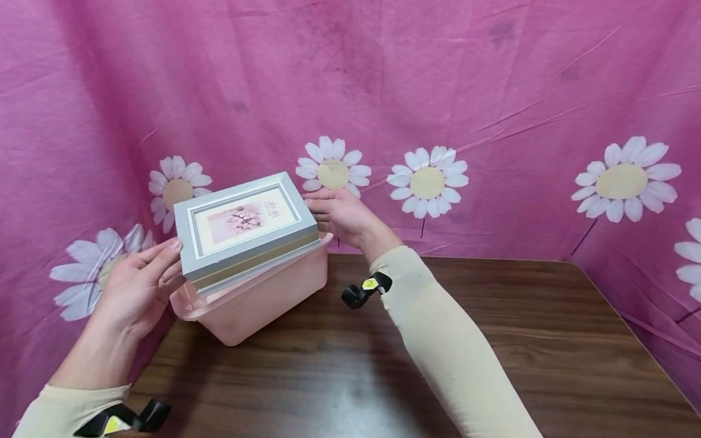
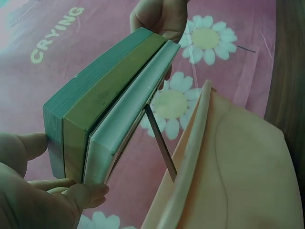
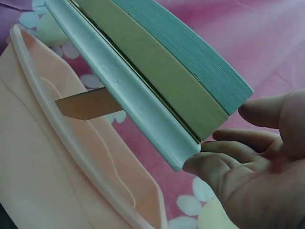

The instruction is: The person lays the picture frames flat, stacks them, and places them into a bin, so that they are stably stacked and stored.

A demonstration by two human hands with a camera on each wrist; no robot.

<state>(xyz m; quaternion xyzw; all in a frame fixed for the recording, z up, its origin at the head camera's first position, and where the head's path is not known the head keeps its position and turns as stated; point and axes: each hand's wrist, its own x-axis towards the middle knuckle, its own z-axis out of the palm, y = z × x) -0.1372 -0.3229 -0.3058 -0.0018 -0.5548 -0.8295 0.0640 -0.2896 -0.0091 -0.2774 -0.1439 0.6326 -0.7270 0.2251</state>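
Both hands hold a stack of picture frames, slightly tilted, above a pink plastic bin (image 1: 274, 298). On top lies a grey frame (image 1: 188, 240) with a pink flower print; beneath come a gold-brown frame (image 2: 102, 98) and a white one (image 3: 128, 98). A stand leg (image 2: 160, 140) hangs from the underside toward the bin's opening. My left hand (image 1: 137, 289) grips the stack's left end, thumb at the upper edge and fingers lower down. At the opposite end my right hand (image 1: 350, 218) grips it likewise. The bin's inside is mostly hidden by the stack in the head view.
The bin stands at the back left of a dark wooden table (image 1: 465, 328). Behind and beside the table hangs a pink cloth (image 1: 493, 79) printed with white daisies. A black wrist mount (image 1: 366, 291) sits on each sleeve.
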